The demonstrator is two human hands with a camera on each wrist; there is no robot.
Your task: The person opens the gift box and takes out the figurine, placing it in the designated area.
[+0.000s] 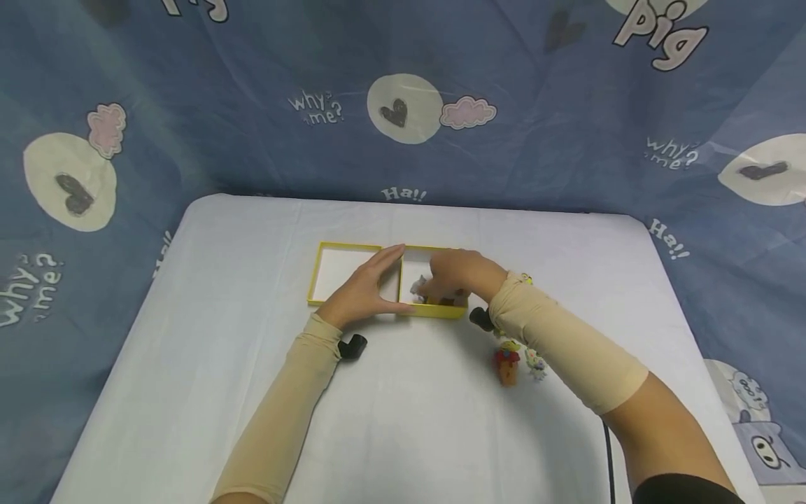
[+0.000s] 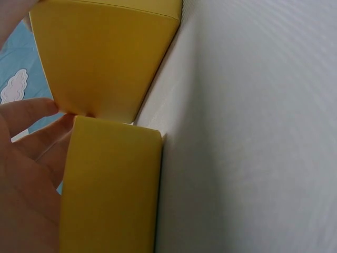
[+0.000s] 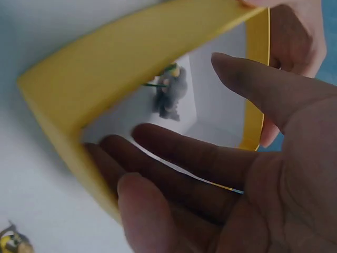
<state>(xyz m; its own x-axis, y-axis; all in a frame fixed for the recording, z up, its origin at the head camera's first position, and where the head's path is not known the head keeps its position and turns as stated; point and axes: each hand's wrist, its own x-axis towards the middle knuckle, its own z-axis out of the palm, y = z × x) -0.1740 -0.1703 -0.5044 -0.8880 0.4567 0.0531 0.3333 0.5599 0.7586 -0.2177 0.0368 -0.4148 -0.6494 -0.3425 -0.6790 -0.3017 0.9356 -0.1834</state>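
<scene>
A yellow-rimmed box lies in two white-lined parts side by side, a left part [image 1: 313, 276] and a right part [image 1: 434, 311]. My left hand [image 1: 362, 290] spans the inner end of the right part, thumb at the front edge and fingers towards the back. In the left wrist view its fingertips touch where the yellow walls [image 2: 113, 184] meet. My right hand [image 1: 460, 273] reaches into the right part. In the right wrist view its fingers [image 3: 200, 155] are spread, with nothing seen between them. A small grey figurine [image 3: 171, 92] lies inside, beyond those fingers; the hand partly covers the other contents.
Right of the box stand a red-and-brown figurine [image 1: 506, 364] and a pale green-and-white one [image 1: 535, 364]. Another yellow figurine [image 1: 526, 278] shows partly behind the right forearm. A black cable [image 1: 609, 458] runs along the white tabletop, and patterned blue cloth [image 1: 252, 126] hangs behind.
</scene>
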